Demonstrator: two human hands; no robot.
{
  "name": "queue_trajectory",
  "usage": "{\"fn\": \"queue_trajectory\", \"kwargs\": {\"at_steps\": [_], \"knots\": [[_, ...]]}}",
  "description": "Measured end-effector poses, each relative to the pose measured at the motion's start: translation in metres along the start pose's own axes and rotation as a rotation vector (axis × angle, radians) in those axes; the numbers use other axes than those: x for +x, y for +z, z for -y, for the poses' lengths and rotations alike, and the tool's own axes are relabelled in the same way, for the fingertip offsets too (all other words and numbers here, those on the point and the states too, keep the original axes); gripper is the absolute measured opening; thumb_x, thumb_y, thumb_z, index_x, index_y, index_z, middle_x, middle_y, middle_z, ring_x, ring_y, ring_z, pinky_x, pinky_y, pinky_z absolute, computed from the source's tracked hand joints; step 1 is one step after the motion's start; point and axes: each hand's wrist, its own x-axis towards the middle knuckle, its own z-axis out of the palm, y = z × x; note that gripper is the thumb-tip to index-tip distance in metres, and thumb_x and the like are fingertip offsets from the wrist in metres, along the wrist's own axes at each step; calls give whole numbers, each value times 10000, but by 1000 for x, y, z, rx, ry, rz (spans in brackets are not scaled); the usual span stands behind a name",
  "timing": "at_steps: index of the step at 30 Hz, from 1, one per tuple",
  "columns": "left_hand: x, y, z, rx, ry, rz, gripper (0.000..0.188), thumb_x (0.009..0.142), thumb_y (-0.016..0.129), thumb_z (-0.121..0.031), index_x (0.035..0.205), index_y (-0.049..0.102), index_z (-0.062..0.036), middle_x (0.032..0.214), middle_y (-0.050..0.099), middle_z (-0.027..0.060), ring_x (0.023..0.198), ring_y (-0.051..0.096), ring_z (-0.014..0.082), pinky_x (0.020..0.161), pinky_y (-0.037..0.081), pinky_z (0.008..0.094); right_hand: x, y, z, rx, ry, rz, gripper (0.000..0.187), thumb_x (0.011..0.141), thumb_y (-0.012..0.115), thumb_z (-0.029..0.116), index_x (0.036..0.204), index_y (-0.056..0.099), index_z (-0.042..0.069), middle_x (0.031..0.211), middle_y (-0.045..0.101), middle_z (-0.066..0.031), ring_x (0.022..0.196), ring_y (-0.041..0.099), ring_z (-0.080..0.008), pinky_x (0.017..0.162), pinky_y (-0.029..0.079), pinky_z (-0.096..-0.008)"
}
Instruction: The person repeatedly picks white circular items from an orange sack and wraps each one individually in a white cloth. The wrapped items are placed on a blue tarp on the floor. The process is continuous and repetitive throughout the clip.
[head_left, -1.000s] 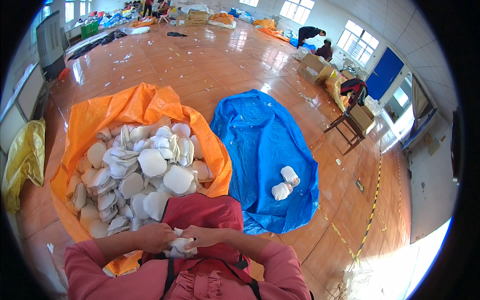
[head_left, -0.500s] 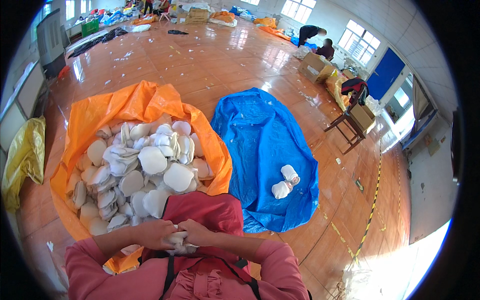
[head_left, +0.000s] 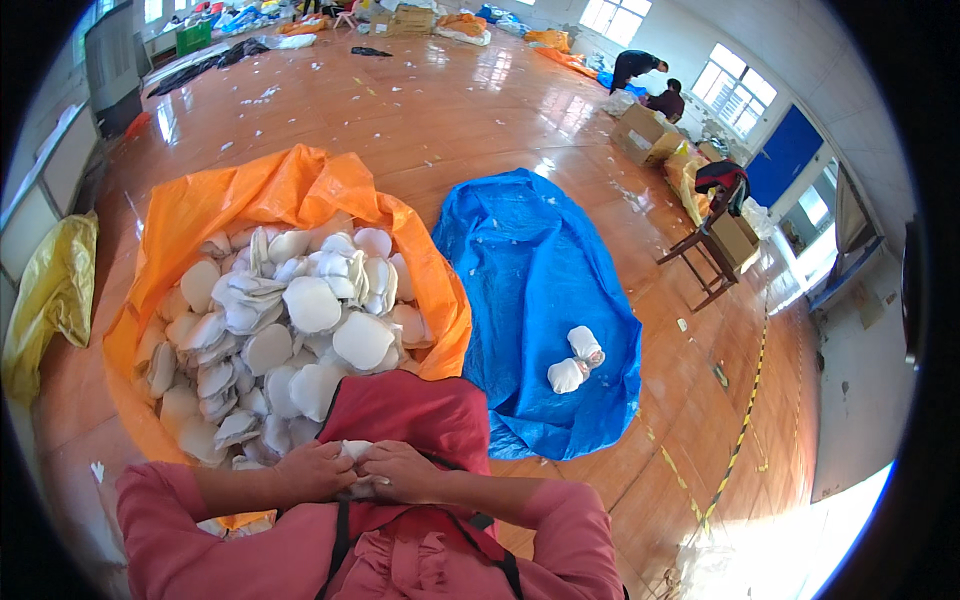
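Observation:
In my lap, over the dark red apron (head_left: 420,415), both hands are closed round a small bundle of white rounded pads (head_left: 354,449). My left hand (head_left: 312,473) grips it from the left and my right hand (head_left: 400,472) from the right, the fingers nearly meeting. Much of the bundle is hidden behind them. Just ahead on the left, an orange plastic sack (head_left: 425,255) lies wide open, heaped with loose white pads (head_left: 313,304). On the blue plastic sheet (head_left: 530,270) to its right rest a few white bundles (head_left: 580,360), pressed together.
A wooden chair (head_left: 705,258) with dark clothing stands at the right, near cardboard boxes (head_left: 638,134). Two people (head_left: 634,68) bend and crouch at the back right. A yellow sack (head_left: 55,290) slumps at the left wall. White scraps dot the tiled floor (head_left: 400,125).
My hands have shifted their grip on the white pads; the right hand now lies flatter over them, with its back up. The whole view has tilted slightly.

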Motion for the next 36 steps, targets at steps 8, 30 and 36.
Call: {"fn": "queue_trajectory", "kwargs": {"at_steps": [8, 30, 36], "knots": [[-8, -14, 7, -19, -43, 287, 266, 762, 656, -251, 996, 580, -149, 1008, 582, -9, 946, 583, 213, 681, 486, 363, -6, 2, 6, -44, 31, 19, 525, 693, 774, 285, 1164, 627, 106, 1273, 579, -87, 1225, 513, -249, 1013, 394, -400], [-12, 27, 43, -42, 245, -147, 297, 813, 623, -197, 1076, 559, -74, 1159, 597, 110, 1133, 556, 276, 1008, 422, 449, -3, 17, -11, 81, 183, 15, 591, 708, 809, 302, 1204, 583, 73, 1281, 563, -130, 1245, 495, -314, 1085, 366, -413], [-3, 32, 61, -266, 296, -142, 162, 857, 586, -197, 951, 567, -67, 1055, 589, 143, 1010, 593, 301, 898, 486, 387, -3, 19, -24, 194, 197, 40, 654, 710, 796, 312, 1260, 554, 51, 1323, 536, -153, 1269, 471, -338, 1099, 356, -419]]}}
